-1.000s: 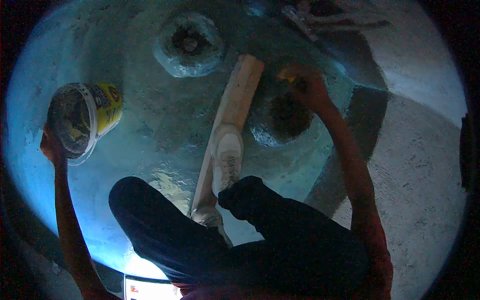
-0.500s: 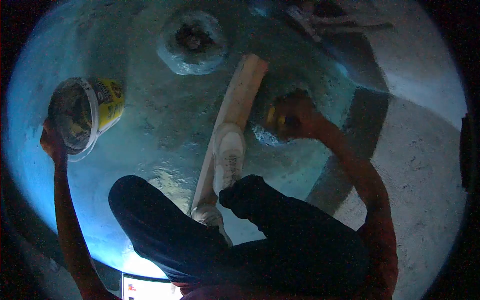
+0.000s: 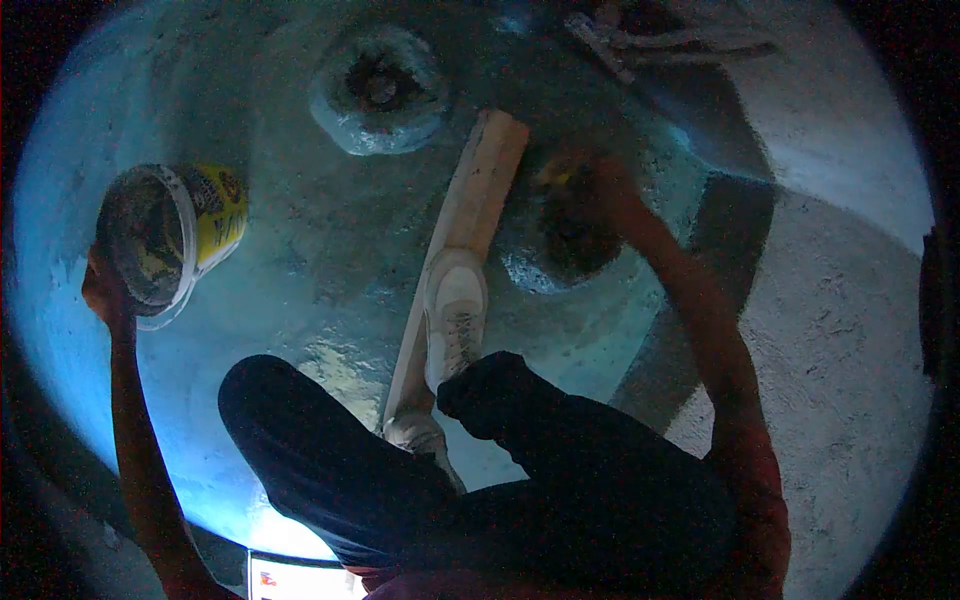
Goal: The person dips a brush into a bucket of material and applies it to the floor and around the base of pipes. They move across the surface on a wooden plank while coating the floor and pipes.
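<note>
My left hand (image 3: 103,285) is closed on the rim of a yellow-labelled bucket (image 3: 215,215), which is tipped so its mottled, crusted inside shows. On the right, my right hand (image 3: 600,190) is blurred and dark over a round hollow (image 3: 575,245) with a pale wet edge. Something small and yellow (image 3: 556,172) shows at its fingers; the grip itself is smeared by motion.
A long wooden beam (image 3: 485,180) runs up the middle with a pale shoe (image 3: 458,310) on it. Another round hollow (image 3: 383,90) lies at the top. Thin sticks (image 3: 690,48) rest at the upper right. A bright screen (image 3: 300,580) shows at the bottom.
My right hand has moved up and slightly away from the near edge of the round hollow, baring more of its dark middle. My left hand and the bucket are almost unchanged.
</note>
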`<state>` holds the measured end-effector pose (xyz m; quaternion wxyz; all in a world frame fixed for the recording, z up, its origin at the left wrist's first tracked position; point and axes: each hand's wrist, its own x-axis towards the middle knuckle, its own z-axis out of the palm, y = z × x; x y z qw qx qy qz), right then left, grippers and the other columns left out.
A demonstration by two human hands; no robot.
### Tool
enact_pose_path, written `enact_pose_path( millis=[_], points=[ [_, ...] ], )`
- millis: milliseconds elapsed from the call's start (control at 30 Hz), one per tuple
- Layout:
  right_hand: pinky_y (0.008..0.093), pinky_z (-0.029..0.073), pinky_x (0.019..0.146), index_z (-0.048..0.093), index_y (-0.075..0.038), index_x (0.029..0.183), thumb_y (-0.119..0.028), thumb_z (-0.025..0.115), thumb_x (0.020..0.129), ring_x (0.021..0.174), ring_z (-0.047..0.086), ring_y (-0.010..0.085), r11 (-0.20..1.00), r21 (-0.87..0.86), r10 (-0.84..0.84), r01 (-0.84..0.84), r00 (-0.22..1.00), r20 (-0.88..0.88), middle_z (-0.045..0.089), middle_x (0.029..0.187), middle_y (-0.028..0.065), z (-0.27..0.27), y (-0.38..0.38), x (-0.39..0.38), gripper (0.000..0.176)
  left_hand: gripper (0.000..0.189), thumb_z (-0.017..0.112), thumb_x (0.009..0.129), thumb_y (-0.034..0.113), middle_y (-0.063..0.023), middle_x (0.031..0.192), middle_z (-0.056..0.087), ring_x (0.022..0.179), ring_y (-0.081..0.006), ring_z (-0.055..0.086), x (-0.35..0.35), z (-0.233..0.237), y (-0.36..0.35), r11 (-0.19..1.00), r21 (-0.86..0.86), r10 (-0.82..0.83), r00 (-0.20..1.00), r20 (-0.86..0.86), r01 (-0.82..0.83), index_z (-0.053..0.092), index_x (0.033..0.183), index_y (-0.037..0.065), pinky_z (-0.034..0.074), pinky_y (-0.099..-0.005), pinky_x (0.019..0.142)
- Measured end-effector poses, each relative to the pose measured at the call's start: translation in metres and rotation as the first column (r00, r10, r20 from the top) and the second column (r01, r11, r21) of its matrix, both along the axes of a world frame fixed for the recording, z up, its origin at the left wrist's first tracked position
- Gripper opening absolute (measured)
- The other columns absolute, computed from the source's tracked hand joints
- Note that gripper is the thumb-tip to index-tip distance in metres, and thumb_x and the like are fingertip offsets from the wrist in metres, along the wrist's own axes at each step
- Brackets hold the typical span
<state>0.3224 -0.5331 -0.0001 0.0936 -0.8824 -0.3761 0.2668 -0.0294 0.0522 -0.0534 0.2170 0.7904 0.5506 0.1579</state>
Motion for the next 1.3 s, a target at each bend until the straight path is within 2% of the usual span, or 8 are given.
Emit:
enact_pose_path(
  millis=[233,333,433,533,733,867,1067,1300],
  points=[
    [0.0386,0.048,0.07,0.062,-0.012,0.094,-0.014,0.066,0.069,0.077,0.059,0.0298,0.908,0.17,0.419,-0.383,0.844,-0.334,0.059,0.082,0.0089,0.026,0.008,-0.073,0.026,0.056,0.042,0.092,0.047,-0.0173,0.101,0.066,0.088,-0.0276,0.063,0.001,0.0,-0.004,0.998,-0.051,-0.017,0.992,0.126,0.024,0.062,0.112,-0.001,0.048,-0.0393,0.079],
    [0.0384,0.048,0.072,0.06,-0.01,0.097,-0.016,0.065,0.073,0.079,0.059,0.0296,0.893,-0.035,0.416,-0.45,0.851,-0.319,0.059,0.085,0.0101,0.029,0.011,-0.056,0.025,0.056,0.043,0.092,0.047,-0.0176,0.099,0.066,0.086,-0.0274,0.063,-0.001,-0.003,-0.001,1.0,-0.013,-0.022,0.994,0.11,0.023,0.062,0.11,-0.003,0.048,-0.0394,0.078],
    [0.0378,0.049,0.075,0.06,-0.007,0.098,-0.022,0.066,0.077,0.084,0.061,0.0274,0.954,-0.074,0.291,-0.29,0.957,0.005,0.062,0.089,0.0116,0.011,-0.014,-0.029,0.026,0.056,0.042,0.093,0.047,-0.0179,0.096,0.067,0.084,-0.0275,0.063,-0.013,-0.015,0.013,0.998,0.018,-0.065,0.995,0.073,0.063,0.063,0.108,-0.003,0.048,-0.0403,0.076],
    [0.0368,0.049,0.08,0.062,-0.005,0.1,-0.032,0.068,0.08,0.09,0.062,0.0231,0.947,-0.01,-0.315,0.32,0.928,-0.201,0.065,0.096,0.0132,0.001,-0.03,0.019,0.034,0.056,0.042,0.093,0.046,-0.0182,0.095,0.067,0.082,-0.0274,0.063,-0.033,-0.034,0.038,0.974,0.163,-0.155,0.988,-0.019,0.156,0.063,0.108,-0.003,0.048,-0.0408,0.075],
    [0.0364,0.049,0.079,0.065,-0.011,0.097,-0.024,0.072,0.074,0.09,0.062,0.0251,0.908,0.322,-0.277,0.267,0.961,-0.014,0.066,0.097,0.0102,-0.022,-0.028,0.016,0.028,0.055,0.041,0.094,0.045,-0.0176,0.099,0.066,0.085,-0.0268,0.061,-0.015,-0.01,0.015,0.986,0.035,-0.165,0.98,0.113,0.162,0.062,0.11,-0.002,0.047,-0.0391,0.077],
    [0.0418,0.049,0.076,0.066,-0.013,0.092,-0.018,0.071,0.065,0.088,0.061,0.0281,0.987,-0.041,0.16,-0.155,0.952,0.262,0.065,0.089,0.0094,0.003,-0.001,-0.057,0.029,0.054,0.04,0.094,0.044,-0.017,0.103,0.065,0.089,-0.0261,0.06,-0.021,-0.014,0.019,0.987,0.036,-0.157,0.982,0.107,0.154,0.061,0.113,-0.002,0.046,-0.038,0.08],
    [0.0411,0.048,0.067,0.061,-0.013,0.096,-0.013,0.065,0.067,0.082,0.061,0.026,0.868,-0.183,0.41,-0.461,0.875,-0.257,0.059,0.088,0.009,0.001,-0.04,-0.152,0.029,0.053,0.041,0.095,0.043,-0.0167,0.106,0.065,0.091,-0.0267,0.06,-0.007,0.004,0.0,0.978,-0.009,-0.205,0.969,0.138,0.209,0.061,0.113,-0.001,0.046,-0.0389,0.082],
    [0.0417,0.049,0.065,0.061,-0.011,0.093,-0.017,0.063,0.072,0.079,0.061,0.028,0.835,-0.202,0.45,-0.512,0.846,-0.287,0.058,0.089,0.0116,0.037,-0.08,-0.183,0.022,0.052,0.042,0.094,0.044,-0.0167,0.106,0.065,0.09,-0.0276,0.061,-0.026,-0.019,0.031,0.989,0.074,-0.125,0.992,-0.034,0.127,0.062,0.113,0.0,0.046,-0.0395,0.081]
  ],
)
